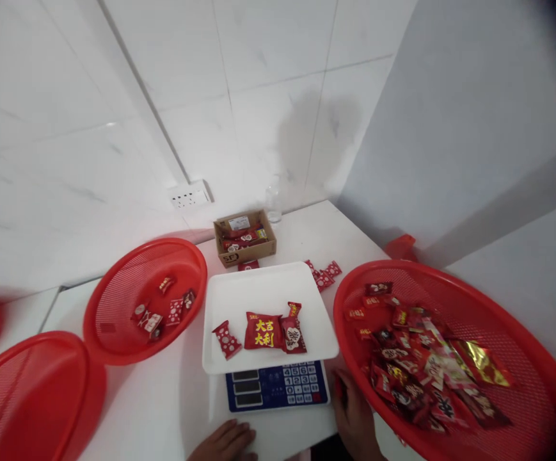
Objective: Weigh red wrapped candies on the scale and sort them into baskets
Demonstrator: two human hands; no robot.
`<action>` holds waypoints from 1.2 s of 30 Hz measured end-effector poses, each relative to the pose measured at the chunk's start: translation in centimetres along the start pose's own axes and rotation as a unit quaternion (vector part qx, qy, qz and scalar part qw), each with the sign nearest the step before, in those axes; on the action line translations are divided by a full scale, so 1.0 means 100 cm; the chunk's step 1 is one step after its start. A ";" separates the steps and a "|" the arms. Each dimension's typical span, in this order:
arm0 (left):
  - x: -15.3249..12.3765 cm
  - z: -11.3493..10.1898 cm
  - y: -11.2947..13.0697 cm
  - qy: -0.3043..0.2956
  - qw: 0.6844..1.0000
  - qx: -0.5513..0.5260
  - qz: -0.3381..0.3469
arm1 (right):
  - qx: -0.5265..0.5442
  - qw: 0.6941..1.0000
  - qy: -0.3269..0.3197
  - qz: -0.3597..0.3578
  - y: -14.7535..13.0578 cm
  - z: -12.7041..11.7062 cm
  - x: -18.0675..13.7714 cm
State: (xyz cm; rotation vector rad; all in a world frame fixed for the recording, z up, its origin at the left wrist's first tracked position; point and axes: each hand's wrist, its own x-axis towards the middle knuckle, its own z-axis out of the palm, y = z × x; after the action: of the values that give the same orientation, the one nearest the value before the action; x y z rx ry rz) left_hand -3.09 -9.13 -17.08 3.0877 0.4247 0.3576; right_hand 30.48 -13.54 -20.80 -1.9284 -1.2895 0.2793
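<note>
My left hand rests on the white table's front edge, fingers stretched out flat and holding nothing. Between the scale and the right basket is my right hand, its fingers curled round a small red packet, mostly hidden. A digital scale with a blue keypad stands before me. Its white tray carries a polka-dot red candy, a larger red packet with yellow characters, a red packet with white characters and a small red candy touching it.
On the right, a red basket holds many wrapped snacks. Another red basket at left has several candies inside; a further one is nearer. Behind the scale are a cardboard box of packets, a clear bottle and loose candies.
</note>
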 end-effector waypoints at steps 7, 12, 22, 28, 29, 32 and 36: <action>0.036 -0.036 0.015 -0.110 0.966 -0.174 -0.157 | 0.030 0.997 -0.074 0.021 -0.033 -0.033 -0.010; 0.121 -0.097 0.011 -0.132 0.810 -0.421 -0.385 | 0.083 0.981 -0.116 -0.128 -0.074 -0.059 -0.001; 0.239 -0.185 -0.028 -0.138 0.709 -0.559 -0.408 | 0.155 0.941 -0.095 -0.285 -0.162 -0.070 0.095; 0.259 -0.205 -0.061 -0.161 0.755 -0.487 -0.408 | 0.095 0.929 -0.156 -0.321 -0.176 -0.087 0.124; 0.263 -0.208 -0.066 -0.155 0.763 -0.475 -0.410 | 0.074 0.934 -0.155 -0.312 -0.180 -0.089 0.130; 0.278 -0.224 -0.084 -0.133 0.782 -0.449 -0.411 | 0.008 0.955 -0.129 -0.268 -0.198 -0.096 0.154; 0.304 -0.256 -0.103 -0.086 0.828 -0.391 -0.393 | -0.060 0.961 -0.082 -0.258 -0.225 -0.111 0.195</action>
State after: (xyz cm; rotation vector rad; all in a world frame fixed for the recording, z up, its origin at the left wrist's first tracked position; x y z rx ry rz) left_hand 16.91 8.28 14.29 1.9117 1.1255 0.1543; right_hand 30.30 1.80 7.01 -1.6136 -1.9002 0.0966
